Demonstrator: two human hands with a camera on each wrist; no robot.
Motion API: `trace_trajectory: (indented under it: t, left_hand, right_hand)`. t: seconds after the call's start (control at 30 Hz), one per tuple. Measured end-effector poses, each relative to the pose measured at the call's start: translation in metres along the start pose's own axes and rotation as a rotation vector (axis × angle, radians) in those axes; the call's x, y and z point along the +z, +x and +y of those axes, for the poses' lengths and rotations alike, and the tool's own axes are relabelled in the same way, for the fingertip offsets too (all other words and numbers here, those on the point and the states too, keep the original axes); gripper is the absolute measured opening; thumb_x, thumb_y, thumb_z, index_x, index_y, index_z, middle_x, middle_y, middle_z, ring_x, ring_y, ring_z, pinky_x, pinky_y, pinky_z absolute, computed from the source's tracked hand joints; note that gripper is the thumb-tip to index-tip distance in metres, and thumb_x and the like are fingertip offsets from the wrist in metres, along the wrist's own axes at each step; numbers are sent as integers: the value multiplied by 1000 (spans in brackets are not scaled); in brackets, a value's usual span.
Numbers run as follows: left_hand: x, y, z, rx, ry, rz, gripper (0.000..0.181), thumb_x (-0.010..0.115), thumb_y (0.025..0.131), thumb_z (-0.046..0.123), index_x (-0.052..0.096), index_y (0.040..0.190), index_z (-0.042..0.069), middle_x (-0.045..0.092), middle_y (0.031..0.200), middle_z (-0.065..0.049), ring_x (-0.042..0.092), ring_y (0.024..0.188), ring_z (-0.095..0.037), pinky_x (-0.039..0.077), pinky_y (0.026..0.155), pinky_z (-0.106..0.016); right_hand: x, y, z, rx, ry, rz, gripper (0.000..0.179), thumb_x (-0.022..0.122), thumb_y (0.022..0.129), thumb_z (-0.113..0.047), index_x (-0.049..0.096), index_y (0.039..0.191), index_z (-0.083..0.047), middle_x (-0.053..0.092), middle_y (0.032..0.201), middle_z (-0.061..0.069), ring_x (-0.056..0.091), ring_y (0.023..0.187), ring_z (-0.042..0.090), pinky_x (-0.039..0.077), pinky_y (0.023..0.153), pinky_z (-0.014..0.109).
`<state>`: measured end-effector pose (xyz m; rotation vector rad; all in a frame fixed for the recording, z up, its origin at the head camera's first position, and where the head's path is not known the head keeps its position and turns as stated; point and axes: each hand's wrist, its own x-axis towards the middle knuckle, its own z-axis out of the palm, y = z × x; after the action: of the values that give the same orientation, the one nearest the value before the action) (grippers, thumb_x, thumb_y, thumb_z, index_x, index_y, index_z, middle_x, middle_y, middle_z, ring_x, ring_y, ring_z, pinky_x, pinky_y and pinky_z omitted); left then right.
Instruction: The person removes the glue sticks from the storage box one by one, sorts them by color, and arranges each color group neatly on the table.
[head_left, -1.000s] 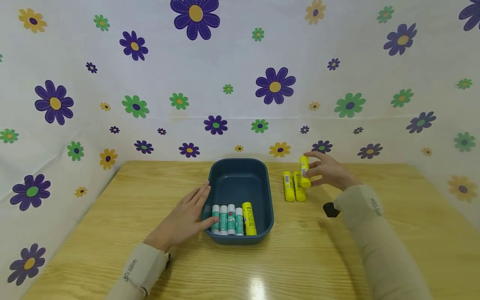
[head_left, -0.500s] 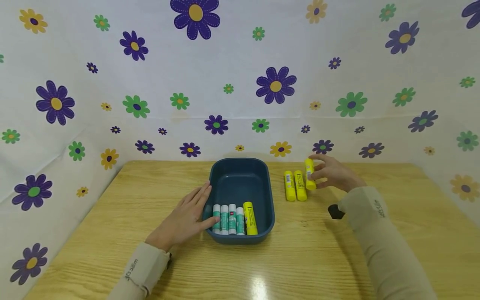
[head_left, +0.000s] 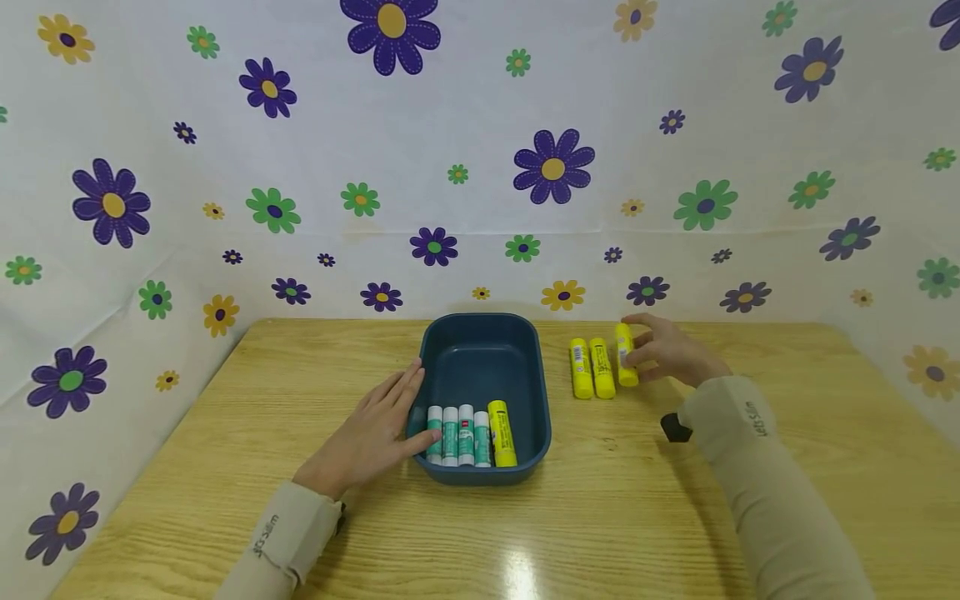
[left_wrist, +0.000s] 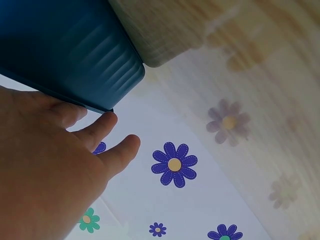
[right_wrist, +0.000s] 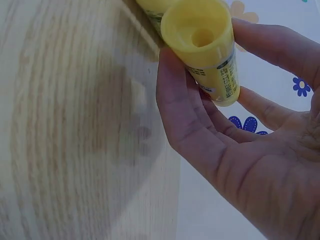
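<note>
Several green-and-white glue sticks [head_left: 466, 435] and one yellow glue stick [head_left: 502, 433] lie side by side at the near end of a dark blue bin [head_left: 544, 400]. My left hand [head_left: 367, 433] rests on the bin's left rim, fingers extended, thumb reaching over the near left corner. To the right of the bin, my right hand [head_left: 670, 352] holds another yellow glue stick [head_left: 626, 354] between thumb and fingers. The right wrist view shows the hollow end of this held glue stick [right_wrist: 197, 30]. Two more yellow glue sticks [head_left: 591, 368] lie on the table just left of it.
Everything stands on a light wooden table [head_left: 375, 533]. Behind it and at the sides hangs a white cloth [head_left: 465, 100] printed with flowers. The table's back edge runs close behind the bin and the yellow sticks.
My right hand has carried its yellow glue stick rightward and slightly down, from over the two lying sticks to beside them. The left hand keeps its place on the bin.
</note>
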<state>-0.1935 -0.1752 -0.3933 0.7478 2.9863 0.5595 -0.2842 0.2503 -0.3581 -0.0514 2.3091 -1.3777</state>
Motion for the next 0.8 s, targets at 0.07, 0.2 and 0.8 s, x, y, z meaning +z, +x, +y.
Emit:
trace_trajectory:
  t: [0.07,0.2,0.8]
  left_hand:
    - [0,0,0,-2,-1,1,90,58,98,51,21,159,-4,15,168,-16,17,151,-41,18,118,-63]
    - [0,0,1,-6,-2,3,90,59,98,50,21,159,-4,15,168,-16,17,152,-41,19,118,-64]
    - [3,-2,0,2,2,11,91,57,98,52,19,160,-3,13,168,-16,17,151,-41,18,118,-63]
  right_hand:
    - [0,2,2,9,-14,2,87,63,93,-1,8,161,0,18,152,42,39,132,55,47,101,57]
    - [1,5,4,29,-54,9,87,64,93,0,10,160,1,22,151,43,43,130,55,51,98,54]
    - [7,13,6,53,-184,2,89,69,88,-3,15,157,5,22,150,45,45,128,55,57,89,50]
